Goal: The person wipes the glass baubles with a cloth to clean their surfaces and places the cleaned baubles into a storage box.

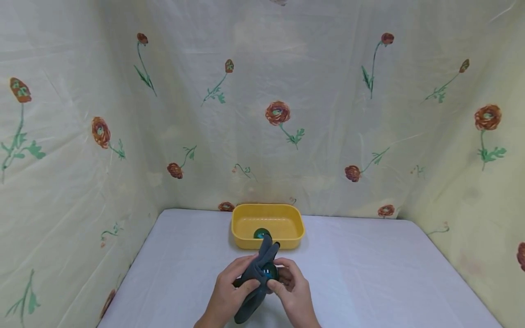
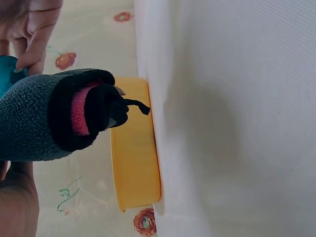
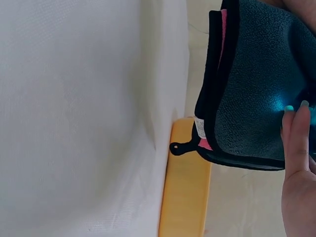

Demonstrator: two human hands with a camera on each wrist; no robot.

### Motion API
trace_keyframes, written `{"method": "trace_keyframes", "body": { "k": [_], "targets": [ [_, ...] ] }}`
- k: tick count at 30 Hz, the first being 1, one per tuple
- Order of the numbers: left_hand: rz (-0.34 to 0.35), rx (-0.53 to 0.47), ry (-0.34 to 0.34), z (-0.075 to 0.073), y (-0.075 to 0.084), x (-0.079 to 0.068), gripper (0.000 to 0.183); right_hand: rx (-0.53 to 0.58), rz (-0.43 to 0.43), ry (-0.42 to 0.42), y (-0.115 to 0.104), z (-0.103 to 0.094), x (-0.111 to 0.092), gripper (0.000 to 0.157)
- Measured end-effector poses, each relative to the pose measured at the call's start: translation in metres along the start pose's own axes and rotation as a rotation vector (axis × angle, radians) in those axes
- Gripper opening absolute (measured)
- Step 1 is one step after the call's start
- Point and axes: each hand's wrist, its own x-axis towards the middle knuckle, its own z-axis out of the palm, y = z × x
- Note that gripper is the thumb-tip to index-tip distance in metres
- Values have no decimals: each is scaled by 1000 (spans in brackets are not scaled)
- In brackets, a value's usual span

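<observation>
A shiny teal ball (image 1: 270,271) is held between my two hands, just in front of the yellow container. My right hand (image 1: 296,291) grips it from the right with thumb and fingers. A folded dark grey cloth (image 1: 251,303) lies against the ball, pinched by my left hand (image 1: 230,287) at the left. In the left wrist view the cloth (image 2: 29,116) shows black edging, a pink inner side and a hanging loop. The right wrist view has the cloth (image 3: 256,84) spread, with fingertips of my right hand (image 3: 298,182) near its teal sheen.
A yellow rectangular container (image 1: 268,244) stands at the table's back edge, with a second dark green shiny ball (image 1: 261,233) inside it. The table has a white cover (image 1: 369,273). Flower-printed curtains (image 1: 328,127) enclose the back and both sides.
</observation>
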Motion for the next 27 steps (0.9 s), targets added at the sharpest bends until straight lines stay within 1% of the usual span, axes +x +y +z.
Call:
{"method": "trace_keyframes", "body": {
  "k": [7, 11, 15, 18, 27],
  "targets": [
    [8, 10, -5, 2, -3, 0, 48, 25, 53, -39, 1, -5, 2, 55],
    [6, -3, -10, 4, -1, 0, 47, 27, 94, -63, 3, -7, 3, 57],
    [4, -14, -14, 5, 1, 0, 47, 43, 117, -72, 3, -8, 4, 59],
    [10, -11, -13, 5, 0, 0, 47, 55, 116, -68, 1, -7, 4, 58],
    [-7, -5, 5, 4, -2, 0, 47, 82, 74, -58, 0, -4, 2, 57]
  ]
}}
